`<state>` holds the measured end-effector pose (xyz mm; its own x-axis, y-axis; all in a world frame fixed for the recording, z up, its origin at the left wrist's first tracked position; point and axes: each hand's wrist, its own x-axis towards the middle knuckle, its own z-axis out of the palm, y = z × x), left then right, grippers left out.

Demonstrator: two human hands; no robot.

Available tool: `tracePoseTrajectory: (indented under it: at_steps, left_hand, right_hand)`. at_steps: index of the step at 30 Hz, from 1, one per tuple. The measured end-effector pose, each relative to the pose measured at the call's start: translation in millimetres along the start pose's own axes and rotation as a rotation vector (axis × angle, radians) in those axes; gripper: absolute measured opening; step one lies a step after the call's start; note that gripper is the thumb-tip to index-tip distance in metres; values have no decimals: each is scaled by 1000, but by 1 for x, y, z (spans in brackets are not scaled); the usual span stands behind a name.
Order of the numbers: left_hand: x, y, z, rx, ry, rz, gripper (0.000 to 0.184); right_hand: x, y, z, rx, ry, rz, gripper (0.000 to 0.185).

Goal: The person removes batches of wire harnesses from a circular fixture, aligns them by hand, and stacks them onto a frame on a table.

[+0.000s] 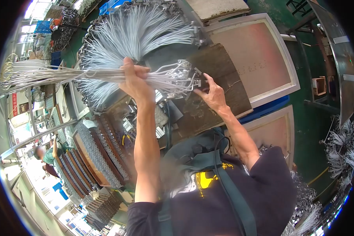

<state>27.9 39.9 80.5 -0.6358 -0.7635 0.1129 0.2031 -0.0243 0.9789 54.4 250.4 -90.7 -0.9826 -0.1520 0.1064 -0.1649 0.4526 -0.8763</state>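
Observation:
A long bundle of white cables [102, 74] stretches from the far left to the middle of the view. My left hand [137, 80] is wrapped round it near its right end, where several metal-tipped connectors [181, 76] fan out. Just right of those tips is my right hand [213, 92], thumb and forefinger apart, with the forefinger close to the end connectors; whether it touches them is unclear. Behind the bundle, a large round pile of pale cables [141, 29] is spread out like a fan.
A brown worktop [220, 74] lies under my hands, with small metal parts [160, 131] and yellow-handled pliers [126, 141]. Framed panels [259, 59] stand at the right. Racks of parts [100, 153] are lower left, and another person [50, 155] is farther left.

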Motion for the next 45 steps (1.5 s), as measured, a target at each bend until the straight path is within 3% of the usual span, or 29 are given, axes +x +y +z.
tracePoseTrajectory:
  at_steps: [1,3,7,9,10,12,13,14,16,17,20,21,24,26,28,32,39,41,42,44,45]
  left_hand:
    - [-1,0,1,-6,-9,-1,48]
    - [-3,0,4,-37,-3,-6,46]
    - [6,4,0,-87,75,-24,45]
    - [5,4,0,-123,78,-20,45]
    - [3,4,1,-157,81,-21,44]
    - [0,8,6,-185,69,-27,45]
    - [0,12,6,-206,60,-28,45]
    - [0,17,5,-202,64,-26,45]
    - [1,25,3,-173,6,-39,46]
    - [2,23,2,-174,9,-38,46]
    - [2,17,0,-173,1,-40,46]
    - [3,17,-1,-193,-4,-42,46]
    - [5,18,-4,-200,28,-39,44]
    - [6,19,-4,-184,59,-43,43]
    - [8,20,-2,-175,63,-31,42]
    - [17,26,-3,-165,79,-59,43]
    - [21,10,-8,-233,174,-139,39]
    - [20,5,-8,-263,205,-164,38]
    - [21,3,-9,-273,213,-164,38]
    - [22,2,-10,-283,225,-161,38]
    - [22,3,-9,-290,203,-143,39]
  right_hand:
    - [3,5,3,-1,0,-2,39]
    - [6,19,11,-90,39,-229,35]
    - [-12,27,8,-200,-51,-176,35]
    - [-19,31,12,587,-544,713,42]
    - [-23,33,17,585,-542,712,42]
    - [-28,32,27,724,-939,870,50]
    - [-25,30,23,760,-999,936,44]
    - [-25,33,27,761,-1006,936,44]
    - [-22,34,33,888,-329,486,45]
    - [-13,39,32,1062,-310,396,56]
    - [6,26,25,1059,-402,441,52]
    - [9,30,33,838,-399,371,48]
    - [2,36,33,754,-378,314,37]
    - [0,30,19,794,-434,353,33]
    - [4,20,2,789,-703,562,25]
    - [-2,24,12,1120,-608,721,16]
    - [2,8,10,1246,-454,770,25]
    - [-3,20,10,1468,-484,1042,28]
    - [-3,23,7,1465,-485,1042,28]
    - [-2,27,4,1734,-762,1162,33]
    - [-4,25,4,1734,-763,1163,33]
